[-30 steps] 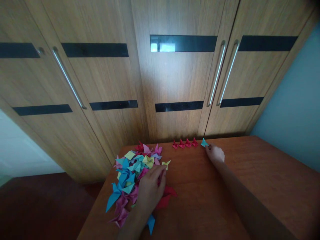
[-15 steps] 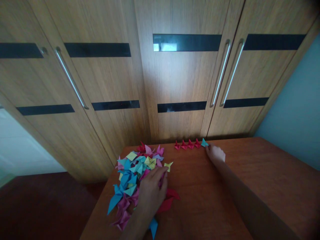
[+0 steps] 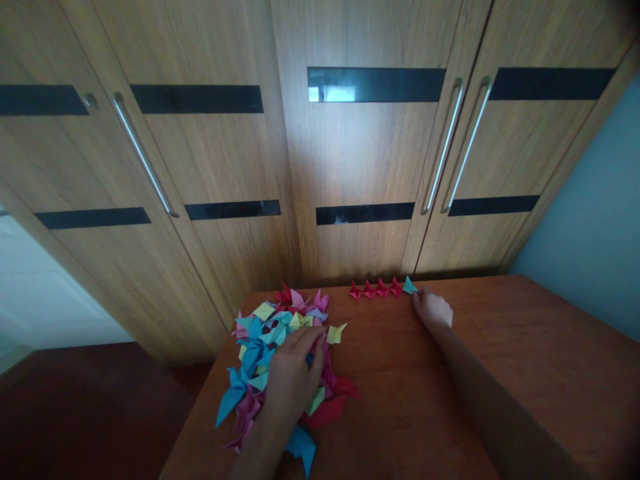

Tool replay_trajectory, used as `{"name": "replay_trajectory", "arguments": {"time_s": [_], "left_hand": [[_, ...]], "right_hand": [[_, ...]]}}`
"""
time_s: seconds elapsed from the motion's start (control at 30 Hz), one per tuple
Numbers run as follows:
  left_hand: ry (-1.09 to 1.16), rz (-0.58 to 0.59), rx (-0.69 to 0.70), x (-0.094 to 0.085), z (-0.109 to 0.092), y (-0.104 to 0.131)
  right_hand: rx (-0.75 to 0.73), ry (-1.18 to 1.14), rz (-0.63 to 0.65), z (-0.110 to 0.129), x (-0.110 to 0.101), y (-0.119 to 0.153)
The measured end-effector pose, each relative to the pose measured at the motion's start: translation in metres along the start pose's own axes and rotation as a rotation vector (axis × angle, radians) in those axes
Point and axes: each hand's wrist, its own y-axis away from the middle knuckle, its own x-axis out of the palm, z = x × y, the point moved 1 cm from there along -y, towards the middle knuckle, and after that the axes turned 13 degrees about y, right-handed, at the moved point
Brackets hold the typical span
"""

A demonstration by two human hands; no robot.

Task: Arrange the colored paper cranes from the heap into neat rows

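Observation:
A heap of folded paper cranes (image 3: 253, 350) in blue, pink, yellow and red covers the left part of the table. Over its right side reaches my left hand (image 3: 295, 370), fingers bent and thumb apart, with cranes showing in the gap. At the back of the table my right hand (image 3: 433, 309) pinches the near edge of a light blue paper crane (image 3: 409, 285), which stands at the right end of a row of red paper cranes (image 3: 381, 288). A yellow crane (image 3: 336, 333) lies at the heap's right edge, and a large red crane (image 3: 327, 410) lies nearer to me.
The brown wooden table (image 3: 400, 400) stands against a wardrobe (image 3: 360, 153) with long metal handles (image 3: 443, 147) and dark strips. A blue-grey wall (image 3: 595, 200) rises on the right. Dark red floor (image 3: 90, 407) shows beyond the table's left edge.
My left hand has shifted slightly left and up over the heap, uncovering a green crane beside the large red one. The right hand stays at the light blue crane.

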Motion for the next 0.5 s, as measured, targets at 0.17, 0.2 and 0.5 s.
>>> {"name": "replay_trajectory", "arguments": {"time_s": [0.17,0.2,0.5], "left_hand": [[-0.171,-0.276,-0.162,-0.044,0.031,-0.011],[-0.204,-0.292,-0.203,-0.05,0.037,-0.012],[-0.345,0.119,-0.159,-0.048,0.061,-0.007]], "right_hand": [[0.002,-0.009,-0.038,-0.003,0.0,0.024],[-0.014,-0.009,-0.04,-0.003,0.0,0.031],[-0.253,-0.069,-0.011,0.006,-0.005,0.092]]}}
